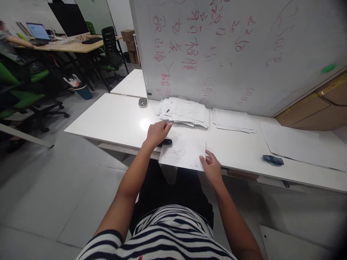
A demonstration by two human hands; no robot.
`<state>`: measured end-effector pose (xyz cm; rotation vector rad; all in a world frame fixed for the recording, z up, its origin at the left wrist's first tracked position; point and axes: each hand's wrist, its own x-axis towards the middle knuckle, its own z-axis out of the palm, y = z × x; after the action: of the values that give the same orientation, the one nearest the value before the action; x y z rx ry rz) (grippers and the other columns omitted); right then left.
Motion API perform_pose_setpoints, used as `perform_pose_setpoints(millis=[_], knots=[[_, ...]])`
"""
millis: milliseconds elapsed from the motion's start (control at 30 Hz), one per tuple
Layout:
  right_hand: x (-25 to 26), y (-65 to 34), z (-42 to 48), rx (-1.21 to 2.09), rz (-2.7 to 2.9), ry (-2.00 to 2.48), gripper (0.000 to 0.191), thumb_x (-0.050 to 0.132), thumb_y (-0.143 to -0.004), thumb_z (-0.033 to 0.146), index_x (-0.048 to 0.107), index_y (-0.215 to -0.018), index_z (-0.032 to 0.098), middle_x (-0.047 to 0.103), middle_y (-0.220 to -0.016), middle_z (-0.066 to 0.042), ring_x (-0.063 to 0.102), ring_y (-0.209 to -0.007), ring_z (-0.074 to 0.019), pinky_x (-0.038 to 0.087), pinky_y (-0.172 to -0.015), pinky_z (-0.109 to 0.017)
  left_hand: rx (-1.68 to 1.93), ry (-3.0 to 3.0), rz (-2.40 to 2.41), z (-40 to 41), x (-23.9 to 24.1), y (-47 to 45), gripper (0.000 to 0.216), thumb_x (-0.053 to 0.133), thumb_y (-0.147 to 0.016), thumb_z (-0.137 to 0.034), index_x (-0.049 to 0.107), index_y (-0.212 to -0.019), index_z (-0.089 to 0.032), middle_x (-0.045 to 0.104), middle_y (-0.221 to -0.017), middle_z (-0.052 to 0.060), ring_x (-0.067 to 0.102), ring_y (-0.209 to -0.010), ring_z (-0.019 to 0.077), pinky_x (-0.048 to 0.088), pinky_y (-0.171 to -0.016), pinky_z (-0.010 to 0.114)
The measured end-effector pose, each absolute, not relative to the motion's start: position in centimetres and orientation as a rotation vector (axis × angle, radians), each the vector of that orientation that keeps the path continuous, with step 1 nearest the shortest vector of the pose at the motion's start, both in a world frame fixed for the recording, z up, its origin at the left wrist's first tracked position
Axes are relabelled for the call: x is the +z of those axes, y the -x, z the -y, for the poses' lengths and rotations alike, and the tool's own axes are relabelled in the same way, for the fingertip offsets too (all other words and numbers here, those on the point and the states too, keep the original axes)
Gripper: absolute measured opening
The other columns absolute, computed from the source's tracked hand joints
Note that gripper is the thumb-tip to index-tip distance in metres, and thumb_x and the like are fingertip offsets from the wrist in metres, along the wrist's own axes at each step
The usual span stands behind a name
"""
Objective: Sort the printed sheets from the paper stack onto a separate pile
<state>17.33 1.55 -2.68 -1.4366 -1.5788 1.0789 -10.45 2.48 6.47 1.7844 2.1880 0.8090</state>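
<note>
A white sheet of paper [187,153] with pencil-like line drawings lies at the front edge of the white table, partly overhanging it. My right hand [211,167] grips its right edge, thumb on top and fingers beyond the side. My left hand [158,133] is curled closed over the sheet's upper left corner, and its fingers show nothing between them. Below that hand is a black, rounded tool [168,142], which looks like a stapler. The wrist hides part of this tool, so I cannot tell whether the hand touches it.
Behind the sheet, a thick pile of papers [187,110] and a thinner stack [233,120] lie against the whiteboard [189,54]. A grey mouse-like object [142,102] is further left. To the right are a dark blue bundle [273,160] and large white sheets [295,141].
</note>
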Motion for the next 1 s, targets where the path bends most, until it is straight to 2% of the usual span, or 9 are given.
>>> perform_pose_setpoints(millis=[67, 133, 200, 300, 400, 533, 667, 833, 1000], knots=[[-2.7, -17.5, -2.0, 0.733, 1.786, 1.513, 0.052, 0.054, -0.083, 0.053, 0.061, -0.121, 0.019, 0.071, -0.085, -0.008, 0.064, -0.075, -0.0240, 0.049, -0.072, -0.038, 0.636, -1.689, -2.316, -3.6, 5.2, 9.8, 0.041, 0.037, -0.093, -0.047, 0.058, -0.073, -0.019, 0.061, -0.064, 0.005, 0.058, -0.068, 0.0225, 0.038, -0.075, 0.037], [-2.9, -17.4, -2.5, 0.476, 1.940, 1.509, 0.044, 0.047, -0.088, 0.048, 0.064, -0.117, 0.019, 0.071, -0.089, -0.009, 0.064, -0.078, -0.0239, 0.048, -0.075, -0.037, 0.514, -1.619, -2.389, -4.1, 4.0, 9.4, 0.040, 0.035, -0.093, -0.044, 0.056, -0.070, -0.019, 0.060, -0.062, 0.006, 0.057, -0.066, 0.0221, 0.037, -0.072, 0.035], [-3.3, -17.1, -3.1, 0.325, 2.027, 1.462, 0.041, 0.043, -0.091, 0.043, 0.066, -0.114, 0.018, 0.071, -0.093, -0.010, 0.064, -0.079, -0.0230, 0.046, -0.078, -0.036, 0.433, -1.568, -2.404, -4.2, 3.4, 9.3, 0.041, 0.033, -0.093, -0.044, 0.055, -0.070, -0.019, 0.062, -0.066, 0.006, 0.057, -0.066, 0.0211, 0.036, -0.066, 0.032], [-3.7, -16.7, -3.9, 0.271, 2.069, 1.424, 0.039, 0.043, -0.090, 0.041, 0.066, -0.109, 0.016, 0.070, -0.091, -0.009, 0.061, -0.075, -0.0208, 0.046, -0.076, -0.035, 0.307, -1.544, -2.356, -4.3, 3.3, 9.4, 0.040, 0.032, -0.093, -0.044, 0.056, -0.071, -0.020, 0.064, -0.070, 0.005, 0.057, -0.065, 0.0198, 0.034, -0.061, 0.031], [-3.6, -16.9, -4.4, 0.408, 2.044, 1.463, 0.038, 0.048, -0.088, 0.043, 0.066, -0.108, 0.017, 0.067, -0.081, -0.006, 0.057, -0.067, -0.0180, 0.045, -0.069, -0.032, 0.199, -1.589, -2.329, -4.8, 3.3, 9.3, 0.038, 0.032, -0.093, -0.040, 0.059, -0.077, -0.019, 0.065, -0.073, 0.007, 0.057, -0.067, 0.0198, 0.034, -0.061, 0.030], [-2.4, -17.9, -4.9, 0.821, 1.941, 1.498, 0.039, 0.057, -0.083, 0.048, 0.068, -0.105, 0.019, 0.056, -0.065, 0.001, 0.049, -0.058, -0.0138, 0.041, -0.057, -0.027, 0.129, -1.655, -2.328, -5.5, 2.8, 9.0, 0.037, 0.031, -0.093, -0.036, 0.061, -0.084, -0.017, 0.063, -0.071, 0.008, 0.056, -0.065, 0.0190, 0.032, -0.059, 0.029], [-1.5, -18.7, -6.1, 1.147, 1.839, 1.441, 0.042, 0.064, -0.077, 0.049, 0.067, -0.104, 0.017, 0.055, -0.067, 0.001, 0.049, -0.059, -0.0123, 0.040, -0.055, -0.026, 0.139, -1.695, -2.282, -5.7, 2.6, 9.1, 0.034, 0.034, -0.092, -0.034, 0.060, -0.079, -0.017, 0.058, -0.064, 0.006, 0.053, -0.059, 0.0178, 0.031, -0.057, 0.029], [-0.6, -18.9, -7.6, 1.311, 1.744, 1.436, 0.047, 0.069, -0.072, 0.052, 0.065, -0.101, 0.015, 0.048, -0.057, 0.005, 0.047, -0.053, -0.0113, 0.041, -0.055, -0.027, 0.273, -1.713, -2.257, -5.8, 2.2, 9.4, 0.033, 0.040, -0.091, -0.035, 0.052, -0.066, -0.018, 0.050, -0.055, 0.004, 0.046, -0.052, 0.0155, 0.029, -0.055, 0.029], [-0.7, -18.9, -7.8, 1.313, 1.872, 1.418, 0.041, 0.069, -0.072, 0.052, 0.067, -0.093, 0.016, 0.048, -0.057, 0.005, 0.045, -0.053, -0.0108, 0.038, -0.053, -0.026, 0.456, -1.694, -2.232, -6.0, 1.7, 9.7, 0.036, 0.048, -0.087, -0.034, 0.041, -0.055, -0.019, 0.044, -0.049, 0.001, 0.037, -0.046, 0.0128, 0.025, -0.053, 0.028]])
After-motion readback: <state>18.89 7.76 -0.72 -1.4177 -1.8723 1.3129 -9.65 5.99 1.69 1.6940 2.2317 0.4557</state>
